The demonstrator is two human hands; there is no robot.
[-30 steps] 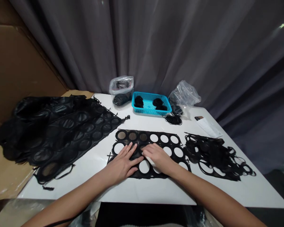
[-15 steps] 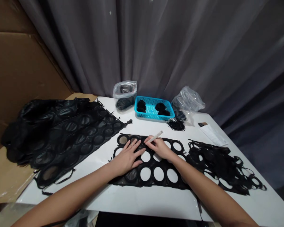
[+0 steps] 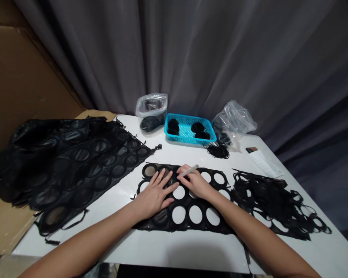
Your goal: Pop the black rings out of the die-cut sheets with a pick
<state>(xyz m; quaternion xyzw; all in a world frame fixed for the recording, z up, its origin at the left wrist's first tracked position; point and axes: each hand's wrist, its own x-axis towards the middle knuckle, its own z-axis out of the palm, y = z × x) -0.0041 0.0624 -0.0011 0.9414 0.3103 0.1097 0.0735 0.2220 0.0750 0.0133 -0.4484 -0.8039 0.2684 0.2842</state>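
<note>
A black sheer sheet (image 3: 188, 200) with rows of ringed circles lies flat on the white table (image 3: 174, 247). Many of its circles are cut out and show white; a few at the left and upper left still hold dark material. My left hand (image 3: 155, 195) presses on the sheet's left half, fingers spread. Just right of it, my right hand (image 3: 195, 180) grips a slim pale pen-like tool (image 3: 190, 170), its lower end at the sheet near an upper-row circle. The tip is too small to make out.
Uncut black ringed sheets (image 3: 84, 166) are heaped at left beside a cardboard box (image 3: 23, 77). Black scraps (image 3: 272, 200) lie right. Behind stand a blue basket (image 3: 188, 141) of black rings, plastic bags (image 3: 152, 112) and a black loop bundle (image 3: 218, 151). White paper (image 3: 265, 163) partly covers a phone.
The pale tool has tilted slightly lower in my right hand. My left hand stays spread on the sheet. The whole view has shifted a little.
</note>
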